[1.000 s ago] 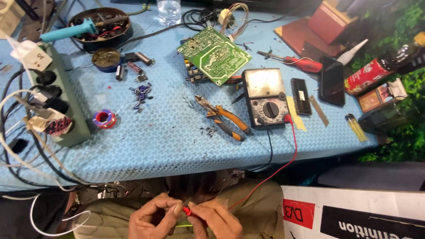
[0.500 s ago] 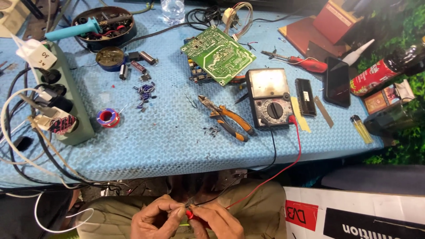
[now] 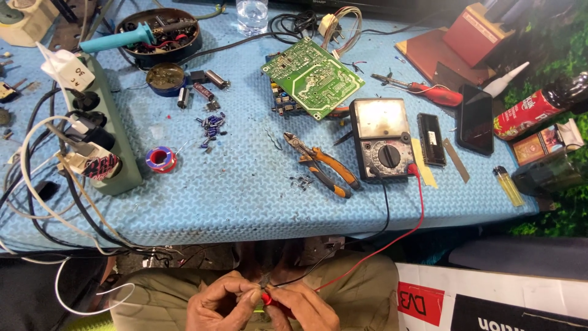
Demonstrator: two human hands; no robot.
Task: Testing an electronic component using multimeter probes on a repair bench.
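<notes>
Both hands are low in the view, over my lap below the table edge. My left hand (image 3: 222, 301) pinches a small part and the tip of the black probe lead (image 3: 387, 208) between its fingers. My right hand (image 3: 301, 308) grips the red probe (image 3: 269, 300), whose red lead (image 3: 421, 202) runs up to the analog multimeter (image 3: 384, 138) on the blue mat (image 3: 245, 196). The two probe tips meet between my fingertips. The small part itself is mostly hidden by my fingers.
On the mat lie orange-handled cutters (image 3: 323, 164), a green circuit board (image 3: 312, 76), a solder spool (image 3: 160, 159), loose small capacitors (image 3: 212, 127), a power strip (image 3: 101, 132) with several plugs, a soldering iron (image 3: 119, 40) across a parts bowl, a red screwdriver (image 3: 429, 92), a phone (image 3: 475, 119) and a lighter (image 3: 508, 186).
The view has shifted slightly; my hands stay together in my lap with only small finger movements around the probes.
</notes>
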